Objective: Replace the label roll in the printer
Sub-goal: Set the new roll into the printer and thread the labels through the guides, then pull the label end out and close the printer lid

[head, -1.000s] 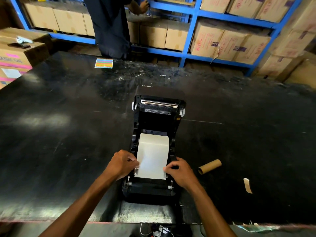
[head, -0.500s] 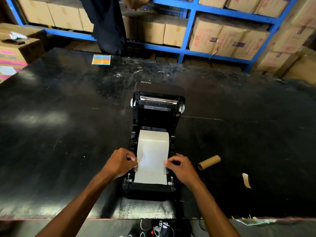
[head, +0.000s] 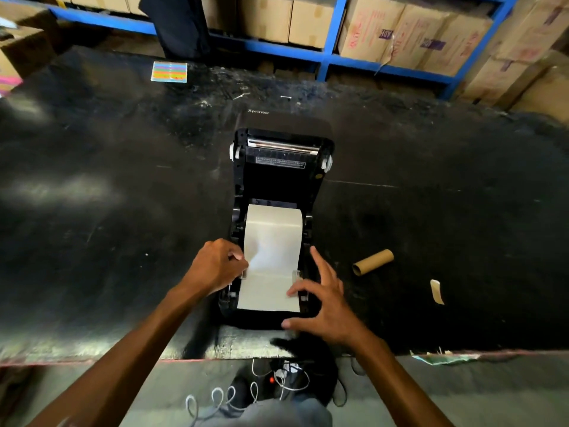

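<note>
One open printer (head: pixel 278 167) near the table's (head: pixel 92 211) front edge holds one label roll (head: pixel 272 241); left hand (head: pixel 215 266) pinches its paper edge, right hand (head: pixel 326 306) spread open, one empty cardboard core (head: pixel 373 262) beside.

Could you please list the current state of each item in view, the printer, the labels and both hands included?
Printer: lid open, tilted back.
Label strip: pulled forward over the front, buckled near the left edge.
Left hand: closed, grip pinching the strip's left edge.
Right hand: open, fingers spread, fingertip touching the strip's right edge.
Cardboard core: bare, lying on its side on the table.
Paper scrap: loose on the table.
</note>
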`<state>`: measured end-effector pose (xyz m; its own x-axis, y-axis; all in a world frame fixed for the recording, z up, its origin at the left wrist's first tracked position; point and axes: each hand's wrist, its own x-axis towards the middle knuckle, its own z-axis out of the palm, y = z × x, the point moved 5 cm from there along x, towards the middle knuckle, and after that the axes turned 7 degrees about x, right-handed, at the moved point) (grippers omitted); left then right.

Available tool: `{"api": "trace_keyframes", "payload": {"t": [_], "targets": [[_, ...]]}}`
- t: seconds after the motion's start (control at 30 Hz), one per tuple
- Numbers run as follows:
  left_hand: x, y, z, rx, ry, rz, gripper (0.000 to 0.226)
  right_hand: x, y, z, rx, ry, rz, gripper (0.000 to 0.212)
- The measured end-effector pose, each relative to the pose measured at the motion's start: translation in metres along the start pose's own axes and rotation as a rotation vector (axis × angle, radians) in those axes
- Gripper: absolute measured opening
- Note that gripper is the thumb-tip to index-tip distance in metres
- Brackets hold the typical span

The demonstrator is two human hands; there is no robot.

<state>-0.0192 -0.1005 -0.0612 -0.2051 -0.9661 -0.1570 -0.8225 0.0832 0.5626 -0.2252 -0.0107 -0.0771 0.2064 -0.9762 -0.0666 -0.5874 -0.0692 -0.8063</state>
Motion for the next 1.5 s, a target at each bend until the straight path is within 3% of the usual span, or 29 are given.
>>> {"api": "trace_keyframes", "payload": {"t": [0.07, 0.17, 0.23, 0.3, 0.4, 1.0, 1.13, 1.23, 1.5], "targets": [[-0.001, 0.001, -0.003, -0.005, 0.017, 0.007, 0.011, 0.001, 0.001, 0.004, -0.013, 0.086, -0.046, 0.019], [-0.017, 0.008, -0.013, -0.054, 0.189, 0.071, 0.013, 0.0, 0.003, 0.002, 0.051, 0.175, -0.034, 0.006], [-0.037, 0.016, -0.011, -0.07, 0.112, 0.226, 0.029, -0.003, 0.004, 0.0, 0.054, 0.185, -0.029, 0.007], [-0.056, 0.021, -0.001, 0.103, 0.001, 0.42, 0.036, -0.006, 0.003, -0.001, 0.05, 0.183, -0.033, 0.007], [-0.07, 0.016, 0.004, 0.282, 0.094, 0.59, 0.014, -0.01, 0.003, 0.003, 0.042, 0.189, -0.047, 0.009], [-0.131, 0.009, 0.027, 0.23, 0.1, 0.394, 0.008, -0.058, 0.008, 0.027, -0.008, 0.217, -0.131, 0.02], [-0.144, 0.006, 0.03, 0.223, 0.113, 0.334, 0.01, -0.069, 0.009, 0.035, -0.015, 0.225, -0.122, 0.011], [-0.151, 0.002, 0.035, 0.208, 0.114, 0.294, 0.01, -0.076, 0.01, 0.038, 0.0, 0.245, -0.153, 0.015], [-0.153, -0.001, 0.037, 0.091, 0.045, 0.219, 0.013, -0.075, 0.014, 0.046, -0.058, 0.148, -0.141, 0.013]]}}
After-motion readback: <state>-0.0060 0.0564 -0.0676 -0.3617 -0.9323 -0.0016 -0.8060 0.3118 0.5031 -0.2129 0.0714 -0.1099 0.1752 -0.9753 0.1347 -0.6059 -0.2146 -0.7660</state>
